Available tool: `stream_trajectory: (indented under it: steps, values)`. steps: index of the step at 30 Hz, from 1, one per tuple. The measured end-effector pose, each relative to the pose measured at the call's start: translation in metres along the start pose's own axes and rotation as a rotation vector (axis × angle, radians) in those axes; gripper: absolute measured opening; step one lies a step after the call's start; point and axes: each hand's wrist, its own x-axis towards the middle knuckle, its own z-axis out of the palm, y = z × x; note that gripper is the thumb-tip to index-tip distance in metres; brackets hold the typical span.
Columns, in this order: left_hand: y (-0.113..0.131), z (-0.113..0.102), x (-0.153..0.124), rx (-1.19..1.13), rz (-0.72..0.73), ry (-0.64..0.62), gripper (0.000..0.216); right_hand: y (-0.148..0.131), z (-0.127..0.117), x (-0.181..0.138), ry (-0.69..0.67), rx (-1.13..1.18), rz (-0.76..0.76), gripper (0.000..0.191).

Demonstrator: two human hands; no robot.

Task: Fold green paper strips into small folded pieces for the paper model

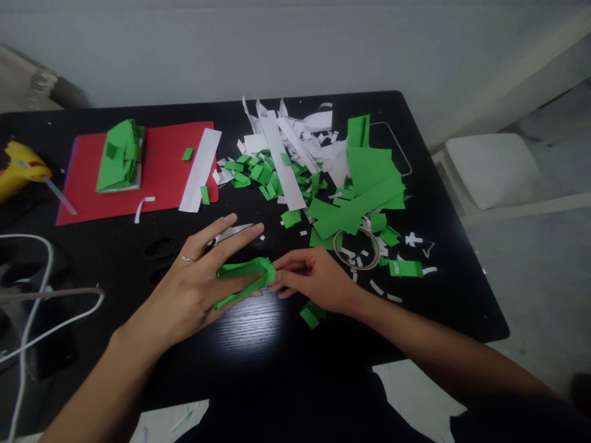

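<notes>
A folded green paper strip [249, 268], bent into an open loop, is held between my two hands over the black table. My left hand [196, 283], with a ring on one finger, has a finger inside the loop and others around it. The fingertips of my right hand [314, 277] pinch the loop's right end. Partly hidden behind my left fingers lies a pair of scissors [231, 232], blades pointing right. A small green paper piece [313, 314] rests on the table just below my right hand.
Green and white paper scraps [263, 172] pile up at the back middle, beside larger green sheets [373, 178]. A tape roll [356, 249] lies near my right wrist. Red paper [166, 160] carries a folded green bundle [120, 157]. A yellow glue gun [23, 169] and white cable [50, 264] are at left.
</notes>
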Motion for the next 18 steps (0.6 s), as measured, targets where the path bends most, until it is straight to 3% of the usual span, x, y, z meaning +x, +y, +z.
stream_trajectory:
  steps: [14,18]
  values:
    - [0.007,-0.0032,0.0037,-0.092,-0.005,-0.011,0.022,0.0102,-0.0004,-0.0013,-0.017,-0.176,-0.086,0.017]
    - [0.0099,-0.0039,0.0045,-0.092,-0.016,-0.021,0.02,0.0094,0.0001,-0.0039,-0.02,-0.203,-0.15,0.025]
